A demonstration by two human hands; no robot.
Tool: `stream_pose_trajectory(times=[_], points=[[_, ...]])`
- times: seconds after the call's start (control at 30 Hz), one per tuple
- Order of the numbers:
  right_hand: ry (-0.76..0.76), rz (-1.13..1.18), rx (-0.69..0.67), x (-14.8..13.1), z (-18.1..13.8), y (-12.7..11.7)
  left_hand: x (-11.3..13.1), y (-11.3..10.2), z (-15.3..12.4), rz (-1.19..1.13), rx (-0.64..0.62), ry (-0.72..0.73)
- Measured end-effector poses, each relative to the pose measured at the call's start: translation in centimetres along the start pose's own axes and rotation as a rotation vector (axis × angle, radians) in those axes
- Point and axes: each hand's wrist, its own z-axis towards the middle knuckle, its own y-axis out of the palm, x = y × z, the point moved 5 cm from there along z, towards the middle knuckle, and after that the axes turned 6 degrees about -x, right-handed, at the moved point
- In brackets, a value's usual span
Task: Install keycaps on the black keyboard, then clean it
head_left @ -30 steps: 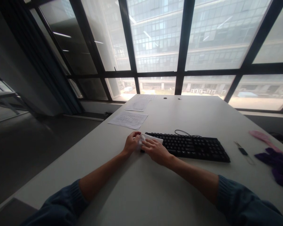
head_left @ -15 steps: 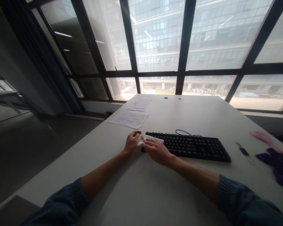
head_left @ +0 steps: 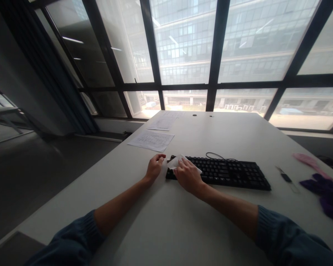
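Note:
A black keyboard (head_left: 227, 173) lies across the white desk. My right hand (head_left: 188, 174) is closed on a thin white tissue (head_left: 176, 162), pressing it onto the keys at the keyboard's left end. One corner of the tissue sticks out past the knuckles on the right. My left hand (head_left: 154, 167) rests on the desk just left of the keyboard, fingers curled together with the thumb close to them. What lies inside those fingers, if anything, is hidden.
Printed sheets (head_left: 151, 140) lie along the desk's left side. On the right are a small dark-handled pointed tool (head_left: 286, 178), a pink cloth item (head_left: 308, 161) and a purple cloth (head_left: 323, 192). The keyboard's cable (head_left: 215, 154) loops behind it. Tall windows stand beyond the desk.
My right hand has slid a little to the right over the keys with the tissue, which now sits apart from my left hand. The left hand has stayed in place.

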Motion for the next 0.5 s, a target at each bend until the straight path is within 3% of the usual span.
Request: stream_pose_trajectory(times=[0.07,0.23,0.5], points=[[0.030,0.021,-0.014,0.2,0.0,-0.2,-0.1,0.0,0.0,0.005,-0.003,0.002],[-0.139,0.049,-0.085,-0.9,-0.4,0.6,-0.4,0.0,0.1,0.002,-0.007,0.010],[0.270,-0.016,-0.146,1.8,-0.3,1.3,-0.5,0.1,0.1,0.003,-0.003,0.002]])
